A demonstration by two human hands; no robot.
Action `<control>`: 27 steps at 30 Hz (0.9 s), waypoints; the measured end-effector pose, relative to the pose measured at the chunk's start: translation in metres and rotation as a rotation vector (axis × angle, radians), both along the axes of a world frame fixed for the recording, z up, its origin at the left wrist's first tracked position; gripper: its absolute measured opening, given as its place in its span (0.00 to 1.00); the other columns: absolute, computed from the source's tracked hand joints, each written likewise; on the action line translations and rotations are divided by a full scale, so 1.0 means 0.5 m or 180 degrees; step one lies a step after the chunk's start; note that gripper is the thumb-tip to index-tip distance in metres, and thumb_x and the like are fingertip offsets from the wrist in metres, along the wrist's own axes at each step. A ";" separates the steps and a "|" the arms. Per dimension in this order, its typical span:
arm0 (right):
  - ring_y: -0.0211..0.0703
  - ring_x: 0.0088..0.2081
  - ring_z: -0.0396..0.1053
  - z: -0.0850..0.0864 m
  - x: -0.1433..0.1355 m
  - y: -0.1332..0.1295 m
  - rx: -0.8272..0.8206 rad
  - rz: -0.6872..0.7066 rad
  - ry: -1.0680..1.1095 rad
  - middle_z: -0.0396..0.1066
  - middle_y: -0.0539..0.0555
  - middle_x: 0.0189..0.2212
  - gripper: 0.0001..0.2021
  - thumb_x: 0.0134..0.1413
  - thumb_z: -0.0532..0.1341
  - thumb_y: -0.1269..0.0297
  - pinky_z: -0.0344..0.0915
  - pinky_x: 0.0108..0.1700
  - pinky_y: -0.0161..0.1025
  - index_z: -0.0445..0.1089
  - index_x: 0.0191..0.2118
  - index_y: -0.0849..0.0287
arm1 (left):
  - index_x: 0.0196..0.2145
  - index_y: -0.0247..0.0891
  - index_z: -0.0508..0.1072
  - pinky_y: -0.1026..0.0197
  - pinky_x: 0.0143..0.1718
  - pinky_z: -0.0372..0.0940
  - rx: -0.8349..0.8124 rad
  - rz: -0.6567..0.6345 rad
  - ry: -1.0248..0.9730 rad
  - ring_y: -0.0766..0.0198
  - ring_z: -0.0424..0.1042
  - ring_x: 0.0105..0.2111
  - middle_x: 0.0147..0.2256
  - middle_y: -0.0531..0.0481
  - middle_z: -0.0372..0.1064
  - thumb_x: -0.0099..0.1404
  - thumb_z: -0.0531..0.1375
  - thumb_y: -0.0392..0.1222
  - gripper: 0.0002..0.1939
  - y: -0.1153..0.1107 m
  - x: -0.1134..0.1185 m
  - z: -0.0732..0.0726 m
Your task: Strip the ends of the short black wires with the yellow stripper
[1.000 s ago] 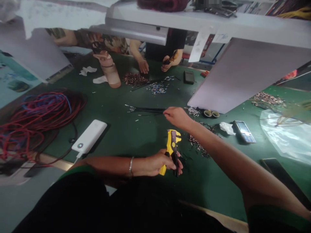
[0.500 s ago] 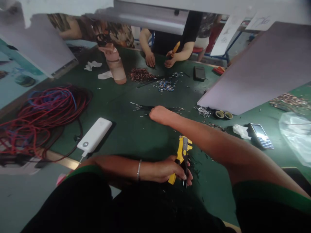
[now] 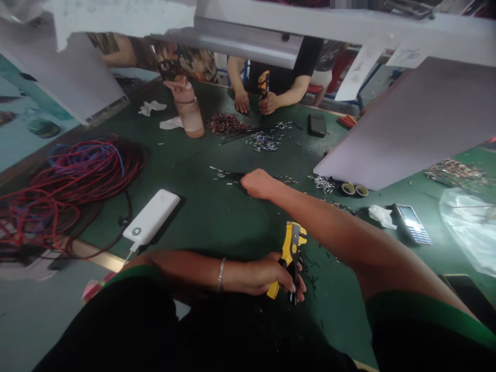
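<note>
My left hand (image 3: 271, 275) is wrapped around the handles of a yellow and black wire stripper (image 3: 290, 247), its jaws pointing away from me. Farther forward, my right hand (image 3: 257, 184) lies closed over a bundle of thin black wires (image 3: 229, 175) with silvery metal ends. The wires stick out on both sides of that fist; its fingertips are mostly hidden. Short black scraps (image 3: 310, 274) are scattered just right of the stripper. Beyond my right hand is a pile of small blue and silver terminals (image 3: 264, 141).
Coiled red and blue wires (image 3: 89, 175) and a white power bank (image 3: 152, 218) are at left. A pink bottle (image 3: 189, 111) stands behind. Right are a grey partition (image 3: 403, 124), tape rolls (image 3: 354, 189) and a keypad phone (image 3: 412, 223). Across the table, a co-worker's hand (image 3: 268, 103) holds another stripper.
My right hand has barely moved and stays closed at the wires; the left keeps its hold on the stripper. The view has tilted slightly. The co-worker's tool has swung more upright.
</note>
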State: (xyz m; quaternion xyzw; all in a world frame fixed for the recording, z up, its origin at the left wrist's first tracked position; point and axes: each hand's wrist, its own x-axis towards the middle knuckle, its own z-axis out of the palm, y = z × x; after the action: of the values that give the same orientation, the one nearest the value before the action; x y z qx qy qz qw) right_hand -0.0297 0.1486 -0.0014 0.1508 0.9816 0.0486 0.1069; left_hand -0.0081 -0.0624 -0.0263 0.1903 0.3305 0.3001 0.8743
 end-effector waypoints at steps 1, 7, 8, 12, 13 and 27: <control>0.55 0.41 0.77 0.001 0.003 0.000 -0.0005 -0.0043 0.0048 0.80 0.69 0.39 0.12 0.55 0.57 0.77 0.63 0.37 0.42 0.78 0.40 0.68 | 0.36 0.36 0.65 0.57 0.33 0.63 0.0022 0.0016 -0.0008 0.59 0.75 0.25 0.26 0.49 0.75 0.36 0.65 0.28 0.26 0.000 0.000 -0.002; 0.51 0.37 0.74 0.055 0.025 0.001 -0.0031 -0.0398 0.0528 0.79 0.68 0.41 0.11 0.56 0.57 0.74 0.60 0.36 0.42 0.74 0.42 0.68 | 0.36 0.36 0.65 0.57 0.32 0.64 0.0189 0.0017 -0.0098 0.58 0.76 0.26 0.27 0.48 0.76 0.37 0.64 0.27 0.25 0.000 0.001 -0.014; 0.51 0.36 0.74 0.072 0.032 0.002 -0.0036 -0.0498 0.0694 0.78 0.68 0.40 0.11 0.56 0.56 0.74 0.60 0.36 0.42 0.73 0.41 0.68 | 0.36 0.36 0.65 0.57 0.33 0.65 0.0200 0.0018 -0.0114 0.58 0.76 0.26 0.27 0.48 0.76 0.36 0.64 0.27 0.26 -0.001 0.000 -0.013; 0.48 0.34 0.72 0.151 0.090 0.007 -0.0049 -0.1061 0.1478 0.77 0.64 0.33 0.06 0.55 0.56 0.72 0.61 0.35 0.41 0.70 0.36 0.65 | 0.37 0.36 0.65 0.56 0.35 0.67 0.0230 -0.0036 -0.0146 0.59 0.76 0.27 0.27 0.50 0.75 0.37 0.65 0.27 0.27 -0.002 -0.007 -0.002; 0.46 0.32 0.72 0.170 0.113 0.006 -0.0409 -0.1433 0.2149 0.76 0.60 0.30 0.02 0.51 0.59 0.72 0.62 0.34 0.40 0.69 0.32 0.62 | 0.38 0.36 0.65 0.55 0.35 0.67 0.0247 -0.0052 -0.0141 0.59 0.76 0.27 0.27 0.50 0.75 0.37 0.65 0.27 0.27 -0.001 -0.009 0.001; 0.36 0.19 0.69 0.118 0.510 -0.199 -0.3064 -0.2963 0.6101 0.73 0.48 0.21 0.05 0.43 0.64 0.70 0.73 0.24 0.38 0.67 0.23 0.57 | 0.47 0.35 0.69 0.52 0.41 0.69 0.0918 -0.0011 -0.0230 0.56 0.77 0.35 0.40 0.44 0.75 0.50 0.61 0.25 0.25 0.046 -0.049 0.036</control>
State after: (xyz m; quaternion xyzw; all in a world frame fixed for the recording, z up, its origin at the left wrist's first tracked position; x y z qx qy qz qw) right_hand 0.2252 0.0493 0.0575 0.4148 0.4276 -0.5058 -0.6238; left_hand -0.0325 -0.0394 -0.0081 0.3036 0.2520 0.3496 0.8498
